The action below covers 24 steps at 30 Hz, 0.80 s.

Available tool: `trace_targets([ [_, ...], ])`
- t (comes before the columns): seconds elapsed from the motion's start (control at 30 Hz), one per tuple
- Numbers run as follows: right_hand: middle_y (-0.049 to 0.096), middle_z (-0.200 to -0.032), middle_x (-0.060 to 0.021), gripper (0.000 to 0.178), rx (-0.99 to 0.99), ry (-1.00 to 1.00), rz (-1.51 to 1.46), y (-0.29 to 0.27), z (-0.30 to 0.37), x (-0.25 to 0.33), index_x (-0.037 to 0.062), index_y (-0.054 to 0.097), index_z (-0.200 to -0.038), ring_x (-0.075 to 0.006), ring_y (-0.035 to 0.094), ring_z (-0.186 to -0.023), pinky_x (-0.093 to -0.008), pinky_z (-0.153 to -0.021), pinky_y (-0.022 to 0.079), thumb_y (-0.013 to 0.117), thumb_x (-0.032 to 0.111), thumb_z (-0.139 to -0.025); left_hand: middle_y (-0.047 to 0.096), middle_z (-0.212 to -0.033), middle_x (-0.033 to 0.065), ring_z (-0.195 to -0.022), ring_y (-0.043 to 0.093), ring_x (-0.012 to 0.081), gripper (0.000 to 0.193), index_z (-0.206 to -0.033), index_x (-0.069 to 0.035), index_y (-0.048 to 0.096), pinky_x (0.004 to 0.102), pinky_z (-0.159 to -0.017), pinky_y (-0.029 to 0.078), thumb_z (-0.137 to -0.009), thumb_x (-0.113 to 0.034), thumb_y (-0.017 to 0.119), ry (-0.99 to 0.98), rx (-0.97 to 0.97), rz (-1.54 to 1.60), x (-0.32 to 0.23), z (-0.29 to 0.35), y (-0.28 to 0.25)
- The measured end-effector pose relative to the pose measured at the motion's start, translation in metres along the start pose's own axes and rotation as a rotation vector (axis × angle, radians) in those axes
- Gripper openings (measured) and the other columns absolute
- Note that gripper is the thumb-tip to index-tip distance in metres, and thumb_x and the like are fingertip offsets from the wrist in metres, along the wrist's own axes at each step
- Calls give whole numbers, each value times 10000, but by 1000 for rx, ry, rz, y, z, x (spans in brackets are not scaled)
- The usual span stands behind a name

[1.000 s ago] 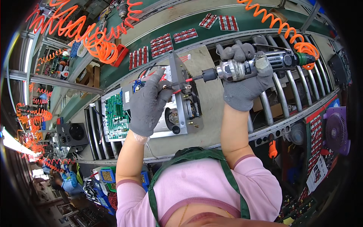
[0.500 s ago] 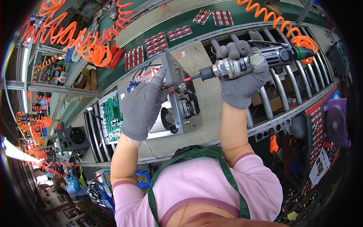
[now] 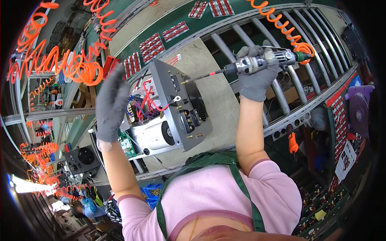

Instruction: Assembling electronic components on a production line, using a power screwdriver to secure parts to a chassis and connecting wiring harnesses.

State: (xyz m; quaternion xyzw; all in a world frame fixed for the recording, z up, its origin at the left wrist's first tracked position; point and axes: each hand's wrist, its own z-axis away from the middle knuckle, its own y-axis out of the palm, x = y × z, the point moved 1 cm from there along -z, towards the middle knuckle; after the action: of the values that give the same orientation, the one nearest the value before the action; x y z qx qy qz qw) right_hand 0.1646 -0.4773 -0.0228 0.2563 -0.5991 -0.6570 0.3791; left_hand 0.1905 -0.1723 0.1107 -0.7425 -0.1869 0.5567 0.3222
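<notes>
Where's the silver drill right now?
In the head view, the silver drill is in the right hand, upper right of centre, its bit pointing left toward the dark panel.

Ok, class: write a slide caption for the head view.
Gloved right hand aims a power driver toward a grey-panelled device; gloved left hand, open, beside it.

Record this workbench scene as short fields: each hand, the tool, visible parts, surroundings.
Left hand: grey-gloved, open, left of the dark panel
Right hand: grey-gloved, gripping the power tool
Tool bit: points toward the panel; contact unclear
Parts: dark panel, red wires, white cylinder
Surroundings: metal rollers, orange coiled hoses, purple fan
</notes>
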Motion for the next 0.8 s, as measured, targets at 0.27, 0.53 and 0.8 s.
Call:
trace_targets([
  [0.27, 541, -803, -32, 340, -131, 90, 67, -38, 5, -31, 121, 480, -1164, -175, 592, -698, -440, -815, 530, 548, 164, -833, 457, -1336, 110, -1232, 419, 164, 971, -1418, 8, 274, 311, -992, 391, -623, -114, 816, -149, 572, 204, 37, -13, 28],
  [0.53, 522, -763, -27, 373, 70, 135, -20, -35, 5, -29, 111, 493, -1149, -167, 546, -668, -413, -765, 519, 568, 180, -790, 523, -1192, 148, -1145, 520, 291, 866, -1327, -27, 398, 355, -963, 432, -571, -128, 809, -97, 426, -30, 28, -4, 43],
  [0.8, 554, -772, -31, 411, 17, 132, 41, -33, 11, -39, 121, 451, -1201, -165, 571, -669, -418, -772, 522, 551, 166, -804, 586, -1035, 181, -974, 575, 352, 725, -1241, -31, 506, 396, -845, 460, -563, -115, 747, 78, 292, -322, 30, -13, 49],
])
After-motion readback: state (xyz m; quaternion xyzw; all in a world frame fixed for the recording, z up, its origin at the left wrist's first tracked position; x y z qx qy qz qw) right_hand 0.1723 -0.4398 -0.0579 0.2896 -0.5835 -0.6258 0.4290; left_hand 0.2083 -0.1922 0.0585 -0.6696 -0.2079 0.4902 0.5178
